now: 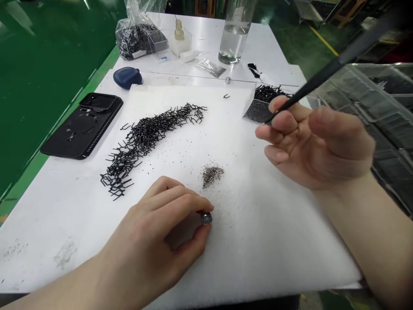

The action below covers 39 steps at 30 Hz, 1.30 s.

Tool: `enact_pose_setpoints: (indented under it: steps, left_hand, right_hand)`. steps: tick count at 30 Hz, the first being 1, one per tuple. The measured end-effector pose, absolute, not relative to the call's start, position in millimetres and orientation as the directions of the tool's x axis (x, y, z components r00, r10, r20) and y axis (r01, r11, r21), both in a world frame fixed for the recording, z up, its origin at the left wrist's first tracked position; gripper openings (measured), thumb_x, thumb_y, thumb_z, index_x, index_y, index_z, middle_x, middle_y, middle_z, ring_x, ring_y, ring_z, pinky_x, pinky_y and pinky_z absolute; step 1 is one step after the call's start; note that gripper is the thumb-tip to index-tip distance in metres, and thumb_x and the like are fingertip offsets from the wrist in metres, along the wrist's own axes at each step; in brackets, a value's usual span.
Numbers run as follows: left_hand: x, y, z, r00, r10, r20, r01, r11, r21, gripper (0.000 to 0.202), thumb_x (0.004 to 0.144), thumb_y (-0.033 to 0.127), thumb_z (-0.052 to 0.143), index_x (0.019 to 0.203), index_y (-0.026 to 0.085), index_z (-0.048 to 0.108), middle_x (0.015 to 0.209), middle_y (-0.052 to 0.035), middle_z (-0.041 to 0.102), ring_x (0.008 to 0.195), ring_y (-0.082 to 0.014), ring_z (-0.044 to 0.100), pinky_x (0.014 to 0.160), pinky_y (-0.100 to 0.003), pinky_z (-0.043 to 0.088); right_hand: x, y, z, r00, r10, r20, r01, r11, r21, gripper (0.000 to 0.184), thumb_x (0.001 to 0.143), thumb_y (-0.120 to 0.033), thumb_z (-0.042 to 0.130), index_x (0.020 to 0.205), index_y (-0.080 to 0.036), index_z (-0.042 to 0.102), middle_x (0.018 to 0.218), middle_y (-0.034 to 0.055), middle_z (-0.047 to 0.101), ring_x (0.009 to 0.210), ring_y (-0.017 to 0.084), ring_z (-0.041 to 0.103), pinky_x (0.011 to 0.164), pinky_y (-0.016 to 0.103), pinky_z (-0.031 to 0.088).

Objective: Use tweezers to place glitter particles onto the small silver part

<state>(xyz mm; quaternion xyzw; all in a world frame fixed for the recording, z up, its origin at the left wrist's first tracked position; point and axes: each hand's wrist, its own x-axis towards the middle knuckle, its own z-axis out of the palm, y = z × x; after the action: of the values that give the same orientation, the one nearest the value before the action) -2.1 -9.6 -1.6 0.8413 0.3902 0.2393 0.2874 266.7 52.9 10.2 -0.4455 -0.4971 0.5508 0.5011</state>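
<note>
My left hand (161, 234) rests on a white foam pad (258, 241) and pinches a small grey metal part (206, 218) between thumb and forefinger. My right hand (314, 144) hovers above the pad's right side, fingers curled, gripping black tweezers (325, 73) whose tip points down-left. A small heap of tiny grey metal bits (211, 174) lies just beyond my left fingertips. A long pile of black wire clips (145, 140) stretches across the pad's left half.
A black phone (82, 125) and blue case (127, 77) lie at the left. A bag of clips (137, 36), small bottle (179, 30), water glass (234, 38) and clear tray of clips (263, 101) stand at the back. Clear bins (383, 99) sit on the right.
</note>
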Motion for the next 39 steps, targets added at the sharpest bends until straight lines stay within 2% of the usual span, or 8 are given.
enact_pose_setpoints:
  steps: [1, 3, 7, 12, 16, 22, 29, 39]
  left_hand:
    - [-2, -11, -2, 0.565, 0.804, 0.188, 0.532, -0.529, 0.661, 0.02, 0.092, 0.013, 0.064, 0.107, 0.025, 0.066, 0.095, 0.0022, 0.069, 0.097, -0.0134, 0.058, 0.085, -0.025, 0.051]
    - [-2, -13, -3, 0.538, 0.817, 0.207, 0.565, -0.532, 0.631, 0.021, 0.091, 0.014, 0.066, 0.109, 0.025, 0.067, 0.1, 0.0015, 0.067, 0.097, -0.0122, 0.059, 0.085, -0.024, 0.051]
    - [-2, -14, -5, 0.525, 0.822, 0.22, 0.602, -0.541, 0.587, 0.019, 0.089, 0.016, 0.068, 0.105, 0.026, 0.067, 0.099, 0.001, 0.062, 0.09, -0.0109, 0.058, 0.08, -0.023, 0.05]
    - [-2, -13, -3, 0.527, 0.826, 0.198, 0.597, -0.526, 0.605, 0.02, 0.09, 0.015, 0.066, 0.106, 0.027, 0.067, 0.097, 0.0012, 0.063, 0.088, -0.0113, 0.059, 0.078, -0.023, 0.05]
    - [-2, -13, -1, 0.546, 0.821, 0.169, 0.585, -0.517, 0.625, 0.02, 0.09, 0.015, 0.066, 0.105, 0.027, 0.068, 0.095, 0.0009, 0.064, 0.087, -0.0124, 0.06, 0.077, -0.024, 0.052]
    - [-1, -12, -1, 0.542, 0.826, 0.155, 0.587, -0.504, 0.633, 0.019, 0.091, 0.017, 0.066, 0.105, 0.029, 0.068, 0.092, 0.0005, 0.065, 0.085, -0.0138, 0.06, 0.073, -0.026, 0.052]
    - [-1, -12, 0, 0.546, 0.827, 0.135, 0.591, -0.494, 0.638, 0.015, 0.091, 0.018, 0.066, 0.102, 0.028, 0.07, 0.089, 0.0011, 0.065, 0.082, -0.0132, 0.059, 0.07, -0.025, 0.051]
    - [0, -9, -2, 0.547, 0.826, 0.135, 0.599, -0.499, 0.626, 0.013, 0.091, 0.021, 0.065, 0.1, 0.029, 0.07, 0.089, -0.0003, 0.068, 0.082, -0.0168, 0.062, 0.069, -0.029, 0.054]
  right_hand:
    - [265, 52, 7, -0.097, 0.994, 0.039, -0.078, 0.031, -0.996, 0.007, 0.082, -0.038, 0.077, 0.088, -0.036, 0.079, 0.085, -0.0038, 0.081, 0.088, 0.02, 0.08, 0.042, 0.022, 0.051]
    - [262, 51, 2, -0.12, 0.989, 0.084, -0.009, 0.083, -0.996, 0.011, 0.09, -0.041, 0.073, 0.089, -0.032, 0.079, 0.078, -0.0008, 0.08, 0.081, 0.02, 0.08, 0.045, 0.023, 0.056]
    - [258, 47, -3, -0.3, 0.944, 0.138, 0.12, 0.181, -0.976, 0.016, 0.096, -0.032, 0.069, 0.106, -0.029, 0.08, 0.094, 0.0024, 0.08, 0.088, 0.019, 0.077, 0.056, 0.026, 0.063]
    - [261, 46, -1, -0.41, 0.88, 0.24, 0.257, 0.364, -0.895, 0.02, 0.099, -0.031, 0.063, 0.108, -0.03, 0.081, 0.103, 0.0028, 0.074, 0.08, 0.014, 0.069, 0.066, 0.028, 0.062]
    - [262, 47, -4, -0.422, 0.884, 0.202, 0.31, 0.35, -0.884, 0.017, 0.096, -0.031, 0.067, 0.107, -0.031, 0.08, 0.098, 0.0014, 0.076, 0.077, 0.015, 0.07, 0.067, 0.03, 0.062]
    - [254, 44, -5, -0.278, 0.933, 0.228, 0.345, 0.319, -0.883, 0.02, 0.073, -0.019, 0.09, 0.085, -0.032, 0.081, 0.087, -0.0034, 0.08, 0.08, 0.019, 0.077, 0.067, 0.029, 0.068]
    - [255, 44, 0, -0.33, 0.93, 0.161, 0.408, 0.295, -0.864, 0.01, 0.082, -0.025, 0.084, 0.088, -0.033, 0.083, 0.086, -0.0027, 0.082, 0.081, 0.022, 0.078, 0.065, 0.033, 0.068]
    - [254, 43, 3, -0.333, 0.934, 0.132, 0.41, 0.269, -0.871, 0.011, 0.079, -0.023, 0.086, 0.086, -0.031, 0.083, 0.087, -0.0035, 0.082, 0.083, 0.022, 0.078, 0.07, 0.032, 0.067]
